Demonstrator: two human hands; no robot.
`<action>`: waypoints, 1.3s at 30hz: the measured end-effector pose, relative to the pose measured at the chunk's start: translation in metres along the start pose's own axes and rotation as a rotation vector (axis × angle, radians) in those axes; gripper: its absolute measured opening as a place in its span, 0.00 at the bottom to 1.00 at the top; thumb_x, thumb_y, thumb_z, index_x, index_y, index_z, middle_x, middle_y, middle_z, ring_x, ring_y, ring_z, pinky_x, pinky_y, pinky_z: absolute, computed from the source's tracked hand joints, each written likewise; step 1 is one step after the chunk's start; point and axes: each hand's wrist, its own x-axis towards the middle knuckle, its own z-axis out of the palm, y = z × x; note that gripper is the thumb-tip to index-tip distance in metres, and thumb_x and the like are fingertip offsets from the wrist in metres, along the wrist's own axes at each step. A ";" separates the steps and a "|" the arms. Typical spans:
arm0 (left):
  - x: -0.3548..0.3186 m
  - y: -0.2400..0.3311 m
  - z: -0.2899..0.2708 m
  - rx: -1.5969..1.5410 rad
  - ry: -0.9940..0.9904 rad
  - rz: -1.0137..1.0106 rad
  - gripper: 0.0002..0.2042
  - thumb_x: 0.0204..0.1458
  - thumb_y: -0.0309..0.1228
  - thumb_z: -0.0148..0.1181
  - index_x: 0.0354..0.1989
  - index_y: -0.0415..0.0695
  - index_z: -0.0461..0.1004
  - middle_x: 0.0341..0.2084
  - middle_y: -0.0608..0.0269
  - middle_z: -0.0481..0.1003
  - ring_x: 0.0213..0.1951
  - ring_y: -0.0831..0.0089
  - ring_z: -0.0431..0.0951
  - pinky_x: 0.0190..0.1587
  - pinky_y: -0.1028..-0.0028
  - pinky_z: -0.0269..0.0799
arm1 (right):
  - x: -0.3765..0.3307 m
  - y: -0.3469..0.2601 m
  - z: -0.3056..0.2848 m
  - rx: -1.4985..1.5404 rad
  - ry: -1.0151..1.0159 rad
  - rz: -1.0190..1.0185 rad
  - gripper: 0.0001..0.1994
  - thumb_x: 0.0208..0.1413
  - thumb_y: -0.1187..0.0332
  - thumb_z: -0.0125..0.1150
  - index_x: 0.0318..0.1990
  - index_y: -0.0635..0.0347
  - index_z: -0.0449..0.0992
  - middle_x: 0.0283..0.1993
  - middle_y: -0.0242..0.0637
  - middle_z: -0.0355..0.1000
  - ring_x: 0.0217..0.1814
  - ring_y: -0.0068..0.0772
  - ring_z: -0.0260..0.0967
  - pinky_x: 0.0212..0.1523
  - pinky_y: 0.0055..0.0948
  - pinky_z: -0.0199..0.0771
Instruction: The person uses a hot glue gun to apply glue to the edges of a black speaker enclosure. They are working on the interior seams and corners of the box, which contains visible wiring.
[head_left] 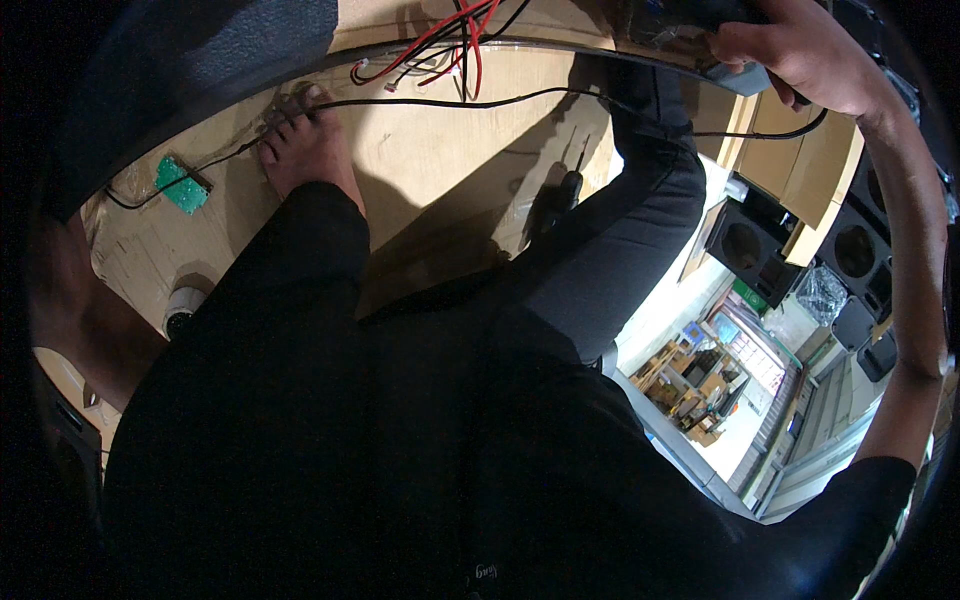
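A large black textured cabinet [240,60] arches across the top, its thin dark rim curving to the right. Bundled red and black wires [470,35] with small white connectors hang over this rim. At the upper right, my right hand [800,60] has its fingers curled at the cabinet's right end; the exact grip is partly in shadow. My left forearm [85,310] rises at the left edge toward the cabinet's dark left side, where the hand is hidden. A thin black cable [480,104] runs below the rim, crossing my bare foot [310,150].
On the pale wooden floor [420,150] lie a green circuit board [182,186] and a black-handled screwdriver [570,185]. A white cylindrical item [184,305] stands near my left leg. Black speaker cabinets [755,245] and a cardboard box [790,170] are at the right, with cluttered shelves [695,385] beyond.
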 end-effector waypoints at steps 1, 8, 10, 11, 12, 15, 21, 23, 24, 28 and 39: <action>0.001 0.002 0.011 -0.047 0.078 0.025 0.29 0.67 0.31 0.51 0.74 0.47 0.50 0.72 0.46 0.55 0.73 0.49 0.57 0.72 0.51 0.54 | -0.002 0.003 -0.004 0.036 -0.051 0.023 0.11 0.55 0.67 0.59 0.26 0.65 0.76 0.21 0.31 0.70 0.20 0.26 0.67 0.23 0.33 0.66; 0.001 0.004 -0.001 0.015 0.011 0.017 0.28 0.67 0.31 0.51 0.74 0.47 0.52 0.72 0.45 0.57 0.72 0.48 0.58 0.71 0.51 0.55 | 0.016 0.009 0.013 0.014 0.002 0.048 0.11 0.56 0.67 0.58 0.28 0.66 0.77 0.23 0.31 0.70 0.22 0.28 0.67 0.24 0.35 0.64; 0.001 0.004 -0.003 0.015 -0.002 0.015 0.28 0.67 0.31 0.51 0.73 0.47 0.52 0.72 0.45 0.57 0.72 0.48 0.59 0.71 0.51 0.55 | 0.012 0.013 0.011 0.019 0.002 -0.073 0.10 0.57 0.68 0.57 0.30 0.67 0.77 0.24 0.32 0.71 0.22 0.28 0.67 0.24 0.35 0.65; 0.001 0.004 -0.004 0.016 -0.008 0.012 0.27 0.67 0.31 0.51 0.73 0.47 0.52 0.72 0.45 0.57 0.72 0.48 0.59 0.71 0.51 0.56 | 0.010 0.012 0.010 0.045 -0.007 -0.056 0.10 0.57 0.68 0.58 0.31 0.67 0.78 0.24 0.33 0.71 0.22 0.28 0.67 0.24 0.34 0.66; 0.002 0.005 -0.005 0.019 -0.014 0.015 0.27 0.67 0.31 0.51 0.73 0.47 0.52 0.71 0.45 0.58 0.72 0.48 0.59 0.71 0.51 0.56 | 0.009 0.010 0.009 0.072 -0.016 -0.037 0.10 0.57 0.68 0.58 0.33 0.68 0.78 0.25 0.33 0.72 0.22 0.29 0.68 0.25 0.34 0.67; 0.002 0.004 -0.006 0.027 -0.016 0.018 0.27 0.67 0.31 0.50 0.73 0.47 0.53 0.71 0.45 0.58 0.71 0.48 0.59 0.71 0.51 0.56 | 0.010 -0.005 0.009 0.070 -0.053 0.091 0.11 0.58 0.68 0.60 0.38 0.70 0.78 0.26 0.35 0.73 0.23 0.30 0.69 0.25 0.33 0.70; 0.002 0.005 -0.005 0.057 -0.006 0.029 0.25 0.67 0.32 0.48 0.72 0.47 0.55 0.70 0.46 0.59 0.70 0.49 0.60 0.70 0.51 0.56 | 0.014 0.005 0.015 0.084 -0.024 0.010 0.13 0.58 0.68 0.61 0.43 0.71 0.79 0.28 0.37 0.74 0.24 0.31 0.70 0.26 0.32 0.72; 0.003 0.006 -0.005 0.063 -0.003 0.034 0.24 0.67 0.32 0.47 0.71 0.47 0.55 0.70 0.46 0.60 0.70 0.50 0.61 0.70 0.51 0.56 | 0.015 0.004 0.018 0.058 -0.007 0.030 0.13 0.58 0.68 0.61 0.44 0.71 0.79 0.29 0.39 0.75 0.25 0.32 0.72 0.27 0.33 0.72; 0.002 0.005 -0.006 0.067 -0.004 0.033 0.24 0.67 0.32 0.47 0.71 0.47 0.55 0.70 0.47 0.60 0.70 0.50 0.61 0.70 0.51 0.56 | 0.014 0.000 0.017 0.049 -0.014 0.040 0.13 0.58 0.68 0.61 0.44 0.70 0.79 0.30 0.40 0.76 0.26 0.32 0.72 0.28 0.34 0.73; 0.002 0.005 -0.005 0.083 -0.007 0.032 0.23 0.68 0.33 0.46 0.70 0.47 0.56 0.69 0.47 0.61 0.69 0.50 0.62 0.70 0.51 0.56 | 0.002 0.010 0.029 -0.009 0.143 -0.161 0.18 0.58 0.65 0.63 0.51 0.67 0.77 0.35 0.45 0.78 0.31 0.30 0.75 0.37 0.37 0.76; 0.004 -0.025 -0.028 0.036 0.274 -0.007 0.19 0.63 0.32 0.52 0.62 0.42 0.68 0.60 0.47 0.72 0.59 0.52 0.74 0.62 0.56 0.68 | -0.034 0.068 0.202 0.635 0.583 -0.312 0.28 0.47 0.71 0.68 0.58 0.70 0.71 0.47 0.49 0.74 0.48 0.41 0.74 0.52 0.35 0.74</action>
